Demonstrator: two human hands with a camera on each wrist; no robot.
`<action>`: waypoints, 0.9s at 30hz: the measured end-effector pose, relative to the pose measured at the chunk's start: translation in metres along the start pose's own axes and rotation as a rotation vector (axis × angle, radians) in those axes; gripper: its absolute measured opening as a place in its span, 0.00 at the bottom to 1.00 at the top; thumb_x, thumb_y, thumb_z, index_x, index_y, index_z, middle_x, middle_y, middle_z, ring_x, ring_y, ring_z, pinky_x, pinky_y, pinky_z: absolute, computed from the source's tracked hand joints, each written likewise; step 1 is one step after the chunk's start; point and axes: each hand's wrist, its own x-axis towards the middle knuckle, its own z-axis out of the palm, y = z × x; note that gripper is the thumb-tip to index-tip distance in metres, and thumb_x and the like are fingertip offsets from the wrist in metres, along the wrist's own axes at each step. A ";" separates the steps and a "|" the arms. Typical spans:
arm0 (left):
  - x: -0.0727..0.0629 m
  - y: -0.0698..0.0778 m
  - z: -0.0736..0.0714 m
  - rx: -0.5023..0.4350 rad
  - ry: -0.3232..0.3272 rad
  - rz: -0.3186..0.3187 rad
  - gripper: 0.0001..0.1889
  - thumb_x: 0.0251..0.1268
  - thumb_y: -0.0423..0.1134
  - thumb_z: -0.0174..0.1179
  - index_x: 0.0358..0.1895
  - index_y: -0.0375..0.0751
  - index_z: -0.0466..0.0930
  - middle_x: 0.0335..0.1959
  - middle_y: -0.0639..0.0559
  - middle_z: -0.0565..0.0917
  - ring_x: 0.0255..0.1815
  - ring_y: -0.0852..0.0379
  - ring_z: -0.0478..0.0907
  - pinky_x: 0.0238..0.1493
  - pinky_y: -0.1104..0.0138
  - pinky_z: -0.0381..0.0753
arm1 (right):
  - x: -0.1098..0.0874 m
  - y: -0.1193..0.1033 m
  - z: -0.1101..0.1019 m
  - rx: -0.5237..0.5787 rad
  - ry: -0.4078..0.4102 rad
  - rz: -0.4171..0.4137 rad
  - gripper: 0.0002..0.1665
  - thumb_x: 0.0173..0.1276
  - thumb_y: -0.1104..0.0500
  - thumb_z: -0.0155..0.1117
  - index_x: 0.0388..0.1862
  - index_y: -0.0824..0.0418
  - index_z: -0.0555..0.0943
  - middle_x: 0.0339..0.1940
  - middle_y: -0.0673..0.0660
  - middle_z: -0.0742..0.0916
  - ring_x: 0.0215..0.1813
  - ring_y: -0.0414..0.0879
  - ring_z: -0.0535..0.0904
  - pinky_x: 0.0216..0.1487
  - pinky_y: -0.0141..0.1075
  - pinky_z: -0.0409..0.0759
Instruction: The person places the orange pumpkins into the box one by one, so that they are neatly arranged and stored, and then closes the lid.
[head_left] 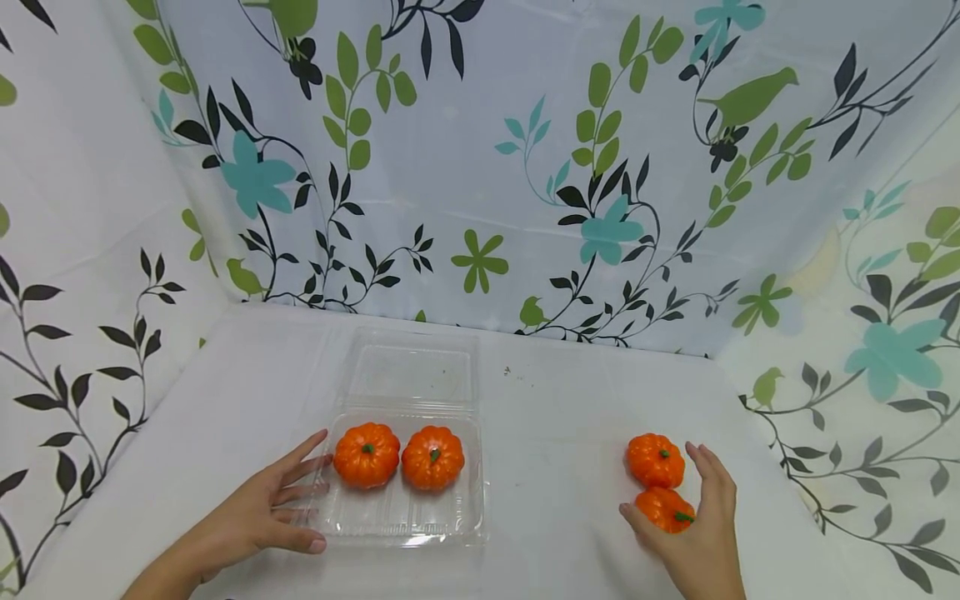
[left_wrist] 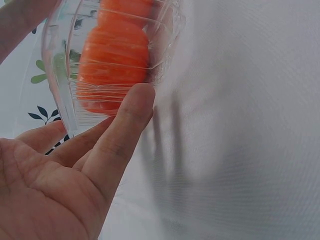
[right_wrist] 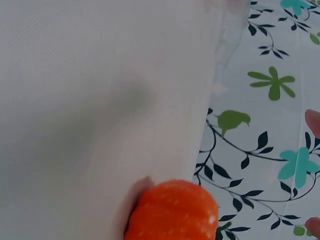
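A clear plastic clamshell box point(head_left: 408, 521) lies with its lid point(head_left: 412, 371) folded back. Inside its tray sit two small orange pumpkins, a left one point(head_left: 366, 455) and a right one point(head_left: 432, 458). My left hand point(head_left: 273, 508) touches the box's left side with extended fingers, seen close in the left wrist view. On the right, two more pumpkins stand together, a far one point(head_left: 656, 460) and a near one point(head_left: 667, 507). My right hand point(head_left: 705, 533) is spread around the near pumpkin, thumb left and fingers right. The right wrist view shows fingertips point(right_wrist: 313, 122) apart from a pumpkin point(right_wrist: 172, 212).
A white cloth point(head_left: 555, 467) covers the table. Behind it hangs a pale curtain point(head_left: 450, 167) printed with leaves, flowers and birds, and similar printed cloth lines both sides. White tabletop separates the box from the right pair of pumpkins.
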 end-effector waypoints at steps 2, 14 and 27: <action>0.000 0.000 0.000 0.003 0.000 0.010 0.63 0.50 0.33 0.79 0.83 0.50 0.40 0.77 0.24 0.52 0.71 0.26 0.64 0.59 0.53 0.80 | 0.002 0.010 -0.006 -0.017 -0.038 0.053 0.78 0.46 0.43 0.87 0.84 0.54 0.44 0.81 0.66 0.51 0.77 0.68 0.51 0.64 0.74 0.62; 0.000 -0.002 -0.002 0.004 0.002 0.014 0.63 0.50 0.33 0.79 0.83 0.51 0.40 0.77 0.24 0.52 0.71 0.27 0.63 0.60 0.54 0.80 | 0.013 0.052 -0.017 -0.047 -0.206 0.249 0.84 0.49 0.36 0.82 0.82 0.65 0.34 0.76 0.77 0.49 0.73 0.72 0.50 0.69 0.69 0.60; 0.000 -0.001 0.000 -0.001 -0.001 0.013 0.64 0.49 0.34 0.79 0.84 0.51 0.40 0.77 0.24 0.53 0.71 0.27 0.64 0.60 0.53 0.80 | 0.010 0.064 -0.004 0.001 -0.296 0.335 0.84 0.45 0.28 0.79 0.80 0.72 0.40 0.74 0.77 0.53 0.71 0.74 0.52 0.67 0.69 0.63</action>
